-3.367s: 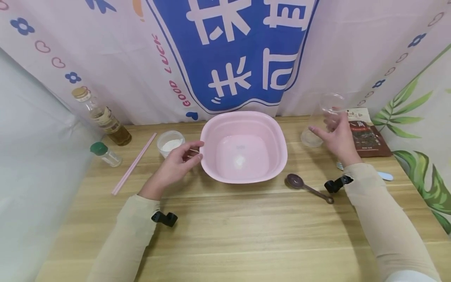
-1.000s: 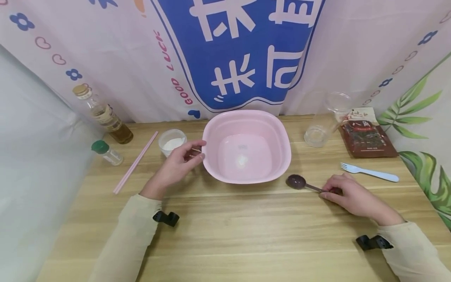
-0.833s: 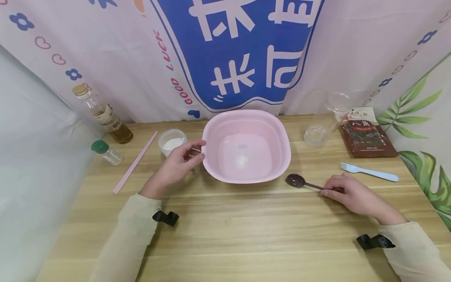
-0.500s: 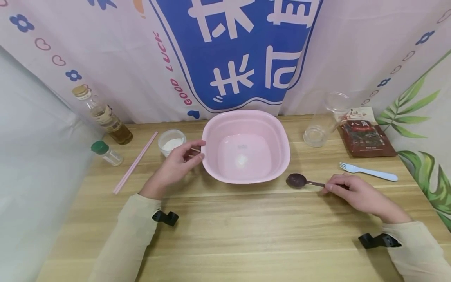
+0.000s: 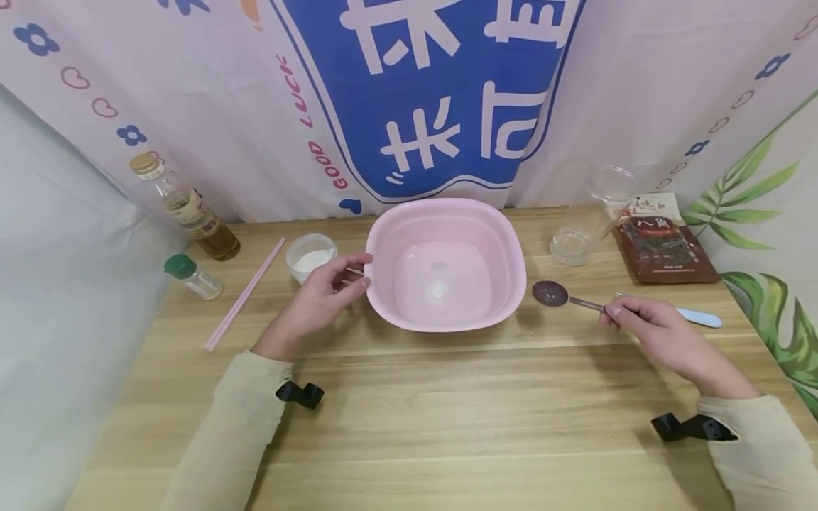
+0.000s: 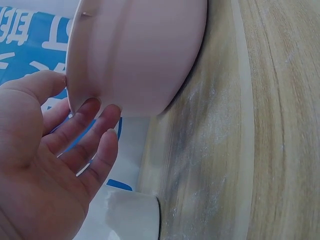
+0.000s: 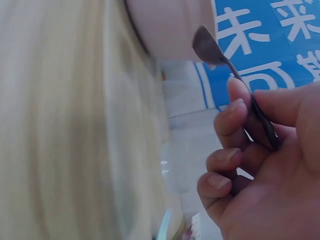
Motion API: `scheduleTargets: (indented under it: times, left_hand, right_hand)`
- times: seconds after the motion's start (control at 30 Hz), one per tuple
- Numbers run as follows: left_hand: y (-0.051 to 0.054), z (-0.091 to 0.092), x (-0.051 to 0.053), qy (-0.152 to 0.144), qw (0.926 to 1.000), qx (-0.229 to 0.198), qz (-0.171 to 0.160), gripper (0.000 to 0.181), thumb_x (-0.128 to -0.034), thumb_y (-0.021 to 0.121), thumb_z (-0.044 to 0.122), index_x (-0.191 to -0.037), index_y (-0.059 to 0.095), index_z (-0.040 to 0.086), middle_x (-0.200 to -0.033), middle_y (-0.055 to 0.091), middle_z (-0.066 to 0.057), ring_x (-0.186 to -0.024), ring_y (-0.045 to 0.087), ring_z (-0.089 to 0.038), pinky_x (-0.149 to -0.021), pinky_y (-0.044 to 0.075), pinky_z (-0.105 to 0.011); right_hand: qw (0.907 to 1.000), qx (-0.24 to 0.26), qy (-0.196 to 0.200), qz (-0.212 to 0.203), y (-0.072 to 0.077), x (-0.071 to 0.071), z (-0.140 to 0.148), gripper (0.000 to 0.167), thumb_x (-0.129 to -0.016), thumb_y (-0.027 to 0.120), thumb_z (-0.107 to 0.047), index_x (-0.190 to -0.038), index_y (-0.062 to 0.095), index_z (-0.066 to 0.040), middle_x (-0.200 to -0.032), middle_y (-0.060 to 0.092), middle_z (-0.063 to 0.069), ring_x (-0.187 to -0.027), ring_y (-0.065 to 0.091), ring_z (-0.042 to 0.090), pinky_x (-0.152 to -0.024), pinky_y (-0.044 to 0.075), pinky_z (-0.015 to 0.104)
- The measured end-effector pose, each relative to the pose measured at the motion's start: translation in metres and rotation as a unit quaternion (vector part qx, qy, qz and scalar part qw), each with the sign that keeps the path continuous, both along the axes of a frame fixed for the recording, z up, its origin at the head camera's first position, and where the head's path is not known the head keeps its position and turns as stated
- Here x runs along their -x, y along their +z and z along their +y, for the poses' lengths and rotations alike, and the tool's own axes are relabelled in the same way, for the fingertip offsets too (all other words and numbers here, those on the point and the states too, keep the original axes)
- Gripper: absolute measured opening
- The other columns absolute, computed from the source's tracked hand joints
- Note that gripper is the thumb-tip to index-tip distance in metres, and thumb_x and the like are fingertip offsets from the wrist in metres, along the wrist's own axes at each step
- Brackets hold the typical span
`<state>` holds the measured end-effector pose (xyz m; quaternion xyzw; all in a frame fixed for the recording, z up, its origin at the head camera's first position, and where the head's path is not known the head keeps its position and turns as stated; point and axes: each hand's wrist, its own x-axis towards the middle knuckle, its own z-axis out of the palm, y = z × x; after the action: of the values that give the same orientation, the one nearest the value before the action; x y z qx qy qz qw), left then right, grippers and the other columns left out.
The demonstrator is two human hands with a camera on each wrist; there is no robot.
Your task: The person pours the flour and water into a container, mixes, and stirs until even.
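A pink plastic basin (image 5: 444,323) stands at the middle back of the table. At its left rim my left hand (image 5: 313,301) holds on, the thumb at the edge and bent fingers against the outer wall, as the left wrist view shows. My right hand (image 5: 658,330) pinches the handle of a brown measuring spoon (image 5: 551,293) between thumb and fingers. That spoon is raised off the table, its bowl just right of the basin. In the right wrist view, the handle end lies inside the fingers. A light blue fork (image 5: 699,317) is partly hidden behind the right hand.
Left of the basin are a tub of white powder (image 5: 311,257), pink chopsticks (image 5: 246,294), a green-capped shaker (image 5: 194,277) and a corked bottle (image 5: 194,216). A clear plastic cup (image 5: 571,245) and a brown spice packet (image 5: 666,248) are at the back right.
The right hand has gone from the clear cup to the spoon, taken its handle and lifted it off the table, up and slightly right. The left hand has stayed at the basin's rim.
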<state>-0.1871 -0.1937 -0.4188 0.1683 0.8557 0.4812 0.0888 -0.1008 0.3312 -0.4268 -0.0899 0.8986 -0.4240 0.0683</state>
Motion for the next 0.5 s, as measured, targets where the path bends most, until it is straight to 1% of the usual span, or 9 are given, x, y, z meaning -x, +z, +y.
scheduleTargets:
  times: [0.1,0.13,0.27,0.37,0.43,0.5]
  left_hand:
    - [0.0,-0.001,0.0,0.001,1.0,0.001,0.0,0.046,-0.1094,0.063,0.017,-0.152,0.056,0.002,-0.14,0.067,-0.023,-0.123,0.068,-0.036,-0.102,0.056,-0.039]
    - [0.0,-0.001,0.0,0.001,1.0,0.003,0.0,0.046,-0.1093,0.063,0.017,-0.152,0.056,0.002,-0.14,0.067,-0.023,-0.123,0.068,-0.036,-0.102,0.056,-0.039]
    - [0.0,-0.001,0.001,0.002,1.0,0.006,0.0,0.046,-0.1092,0.064,0.018,-0.152,0.056,0.004,-0.14,0.067,-0.021,-0.123,0.068,-0.035,-0.103,0.056,-0.039]
    - [0.0,0.0,0.001,0.003,1.0,0.006,0.002,0.046,-0.1091,0.064,0.018,-0.153,0.056,0.004,-0.14,0.067,-0.021,-0.123,0.068,-0.035,-0.103,0.056,-0.039]
    - [0.0,-0.001,0.001,0.002,1.0,0.005,0.003,0.046,-0.1089,0.064,0.017,-0.152,0.056,0.004,-0.14,0.067,-0.021,-0.122,0.069,-0.035,-0.102,0.056,-0.039]
    - [0.0,-0.001,0.001,0.002,1.0,0.004,0.003,0.046,-0.1088,0.064,0.016,-0.152,0.056,0.003,-0.14,0.067,-0.022,-0.121,0.069,-0.035,-0.102,0.056,-0.038]
  right_hand:
    - [0.9993,0.023,-0.025,0.012,0.007,0.003,-0.002,0.031,-0.116,0.046,-0.01,-0.109,0.071,0.007,-0.091,0.067,-0.017,-0.088,0.055,0.002,-0.075,0.045,0.018]
    - [0.9988,0.029,-0.034,0.018,0.01,0.005,-0.003,0.031,-0.115,0.046,-0.011,-0.109,0.071,0.006,-0.089,0.066,-0.019,-0.087,0.055,0.002,-0.074,0.045,0.018]
    - [0.9963,0.051,-0.058,0.037,0.023,0.013,-0.01,0.028,-0.114,0.052,-0.012,-0.106,0.074,0.003,-0.085,0.066,-0.019,-0.083,0.054,0.004,-0.071,0.045,0.018]
    - [0.9957,0.055,-0.061,0.042,0.034,0.019,-0.021,0.028,-0.113,0.056,-0.016,-0.107,0.076,0.002,-0.083,0.067,-0.018,-0.077,0.054,0.006,-0.065,0.045,0.022]
    - [0.9961,0.052,-0.055,0.045,0.04,0.024,-0.029,0.029,-0.113,0.059,-0.02,-0.108,0.077,0.002,-0.08,0.066,-0.014,-0.07,0.05,0.011,-0.059,0.041,0.028]
    - [0.9971,0.043,-0.044,0.045,0.045,0.029,-0.038,0.03,-0.112,0.061,-0.024,-0.11,0.078,0.0,-0.076,0.063,-0.01,-0.063,0.045,0.014,-0.053,0.038,0.031]
